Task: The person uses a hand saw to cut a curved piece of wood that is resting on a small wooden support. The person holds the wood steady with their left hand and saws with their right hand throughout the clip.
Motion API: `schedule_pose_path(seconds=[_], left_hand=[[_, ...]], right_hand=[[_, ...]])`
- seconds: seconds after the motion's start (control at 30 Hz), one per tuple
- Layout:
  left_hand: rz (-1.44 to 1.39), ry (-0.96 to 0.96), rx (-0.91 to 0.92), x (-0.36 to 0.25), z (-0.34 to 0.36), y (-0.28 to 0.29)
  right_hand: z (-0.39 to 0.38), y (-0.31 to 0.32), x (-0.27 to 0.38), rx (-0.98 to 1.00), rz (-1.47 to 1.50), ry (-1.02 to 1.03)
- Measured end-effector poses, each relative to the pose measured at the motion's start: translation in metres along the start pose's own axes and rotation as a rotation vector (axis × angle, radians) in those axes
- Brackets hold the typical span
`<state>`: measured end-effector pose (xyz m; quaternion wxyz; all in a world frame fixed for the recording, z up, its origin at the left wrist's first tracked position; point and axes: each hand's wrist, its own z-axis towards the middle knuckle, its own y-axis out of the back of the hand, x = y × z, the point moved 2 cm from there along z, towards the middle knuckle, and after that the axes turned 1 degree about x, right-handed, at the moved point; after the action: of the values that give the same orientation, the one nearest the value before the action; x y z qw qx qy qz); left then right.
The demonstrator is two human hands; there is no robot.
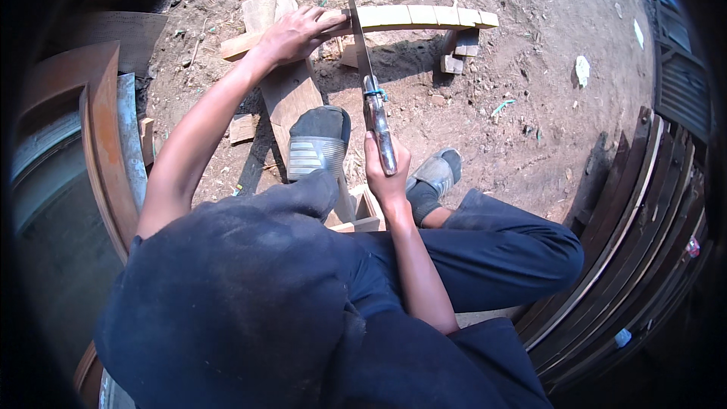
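A pale wooden strip (420, 17) lies crosswise ahead of me, with several cross lines along its right part. My left hand (297, 36) grips it left of the middle, fingers over its top, close to a handsaw. My right hand (390, 170) is wrapped round the handle of that handsaw (375, 117), which has something blue tied near the blade's base. The saw's blade (359, 38) points away from me and crosses the strip just right of my left fingertips. How deep the teeth sit in the wood cannot be made out.
Under the strip are a plank (291, 98) on the left, with my sandalled foot (318, 144) on it, and small wood blocks (454, 60) on the right. A brown wooden frame (102, 151) stands at left. Long dark boards (621, 235) are stacked at right. Scraps litter the dirt ground.
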<state>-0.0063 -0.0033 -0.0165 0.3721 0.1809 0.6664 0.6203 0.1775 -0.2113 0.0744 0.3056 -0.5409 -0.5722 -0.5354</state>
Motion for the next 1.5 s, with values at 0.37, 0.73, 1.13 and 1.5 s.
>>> schedule_pose_path(seconds=[0.37,0.73,1.13,1.5], left_hand=[[-0.06,-0.009,-0.037,0.0,0.003,0.001],[-0.072,-0.046,-0.094,0.005,0.003,-0.007],[-0.048,-0.043,-0.092,0.003,0.005,-0.005],[-0.055,-0.032,-0.065,0.005,0.005,-0.005]], right_hand=[[0.007,0.002,-0.001,0.015,-0.005,0.002],[0.017,-0.001,-0.009,0.027,0.027,0.017],[0.025,-0.003,-0.005,-0.011,0.082,0.014],[0.031,-0.004,-0.004,-0.016,0.107,0.009]])
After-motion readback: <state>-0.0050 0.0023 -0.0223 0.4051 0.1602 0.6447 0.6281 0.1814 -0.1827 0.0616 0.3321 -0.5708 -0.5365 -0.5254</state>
